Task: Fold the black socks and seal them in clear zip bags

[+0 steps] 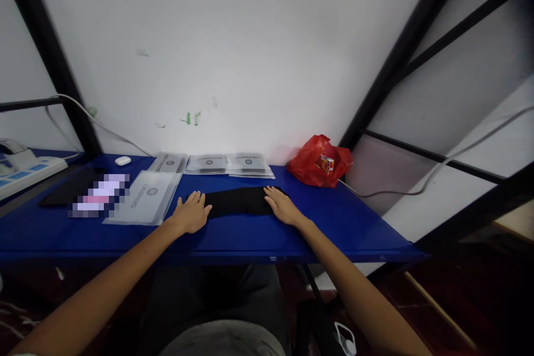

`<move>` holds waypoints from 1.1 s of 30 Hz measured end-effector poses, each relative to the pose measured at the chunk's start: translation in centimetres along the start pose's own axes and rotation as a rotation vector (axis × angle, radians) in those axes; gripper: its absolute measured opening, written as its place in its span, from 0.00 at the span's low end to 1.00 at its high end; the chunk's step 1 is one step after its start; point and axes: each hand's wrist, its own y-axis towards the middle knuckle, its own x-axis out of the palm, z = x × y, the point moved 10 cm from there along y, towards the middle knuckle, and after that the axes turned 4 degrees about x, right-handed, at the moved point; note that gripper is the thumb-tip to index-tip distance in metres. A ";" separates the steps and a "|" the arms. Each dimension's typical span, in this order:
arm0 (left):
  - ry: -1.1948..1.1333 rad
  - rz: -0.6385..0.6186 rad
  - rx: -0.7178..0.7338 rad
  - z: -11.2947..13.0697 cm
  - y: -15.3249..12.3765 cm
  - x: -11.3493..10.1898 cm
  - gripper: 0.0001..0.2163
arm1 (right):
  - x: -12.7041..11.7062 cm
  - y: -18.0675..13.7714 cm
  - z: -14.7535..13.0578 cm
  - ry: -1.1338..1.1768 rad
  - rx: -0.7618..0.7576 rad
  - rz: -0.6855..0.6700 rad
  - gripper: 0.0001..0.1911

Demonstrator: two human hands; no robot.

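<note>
A long piece of black fabric (237,201) lies flat across the blue table, its kind not clear to me. On its left end rests my left hand (192,213), palm down with the fingers stretched out. My right hand (282,206) lies flat over the right end, fingers extended and pointing to the upper left. Neither hand grips anything. Just left of my left hand is a printed translucent plastic bag (152,196), lying flat.
Several more printed bags (208,164) lie along the wall at the back of the blue table (250,239). A crumpled red plastic bag (319,162) sits at the back right. On the left are a pixelated phone-like object (100,194), a small white case (123,161) and a power strip (31,175).
</note>
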 end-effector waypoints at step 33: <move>-0.036 0.360 -0.272 -7.5 -1.5 -11.4 0.13 | -3.4 -1.1 2.0 0.125 0.136 0.231 0.18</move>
